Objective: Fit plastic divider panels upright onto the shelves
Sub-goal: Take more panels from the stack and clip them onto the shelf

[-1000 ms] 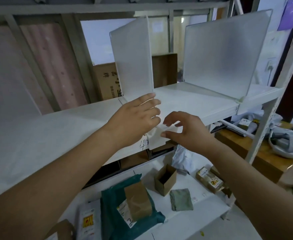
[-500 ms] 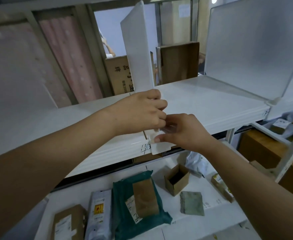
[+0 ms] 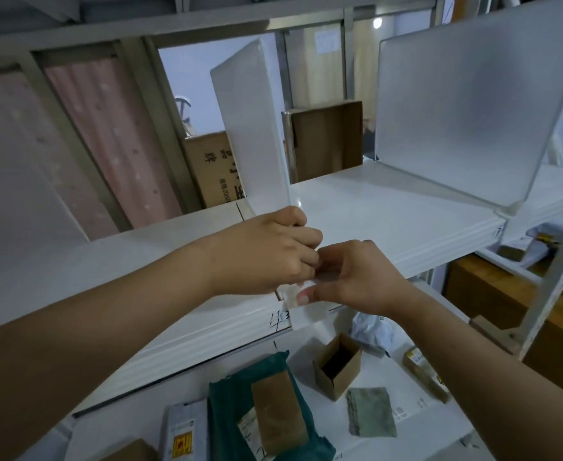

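shelf (image 3: pixel 390 207) fills the middle of the frame, white, running from the left edge to the right. at upper right a frosted divider panel (image 3: pixel 456 111) already stands upright on it, its front corner seated in a corner clip (image 3: pixel 514 207) at the shelf lip. the second panel (image 3: pixel 250 128) stands upright at centre, seen nearly edge-on, its foot on the shelf.

the left grip (image 3: pixel 267 251) is curled round this panel's lower front corner. a second ago its fingers lay straight against the panel, so it has gone from steadying to holding. the right grip (image 3: pixel 356 277), touching the left, pinches the front clip (image 3: pixel 301 311) between thumb and fingers; a second ago its hold looked looser. the clip hangs over the shelf's front lip, just below the panel's corner.

i judge the panel is placed and this is the locking step: pressing the clip home so the panel stays upright. the hands hide whether it is fully seated.
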The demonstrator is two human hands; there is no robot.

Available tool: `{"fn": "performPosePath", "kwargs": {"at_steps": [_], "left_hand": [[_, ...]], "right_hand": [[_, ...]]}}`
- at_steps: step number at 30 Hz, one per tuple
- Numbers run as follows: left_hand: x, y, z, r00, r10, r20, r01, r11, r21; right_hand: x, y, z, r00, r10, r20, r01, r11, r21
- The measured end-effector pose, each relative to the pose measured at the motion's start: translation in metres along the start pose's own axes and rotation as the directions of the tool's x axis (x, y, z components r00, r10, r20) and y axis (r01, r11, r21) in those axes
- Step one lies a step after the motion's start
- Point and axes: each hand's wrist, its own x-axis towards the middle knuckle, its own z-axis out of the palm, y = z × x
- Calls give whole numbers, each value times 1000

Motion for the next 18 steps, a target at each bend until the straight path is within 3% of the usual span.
{"fn": "performPosePath", "kwargs": {"at_steps": [3, 8, 13, 18], "left_hand": [[0, 5, -4, 998, -23, 57, 23, 1000, -3], [5, 28, -7, 978, -187, -95, 179, 979, -93], [13, 55, 13, 916, -317, -244, 283, 945, -163], [32, 73, 29, 837, -399, -376, 329, 914, -237]], "right_hand": [[-1, 2, 1, 1000, 6, -20, -6, 1000, 2], [-15, -4, 10, 995, -67, -78, 63, 996, -62], [-46, 4, 4, 989, 12, -151, -23, 997, -73], [-82, 9, -29, 972, 122, -200, -178, 941, -290]]}}
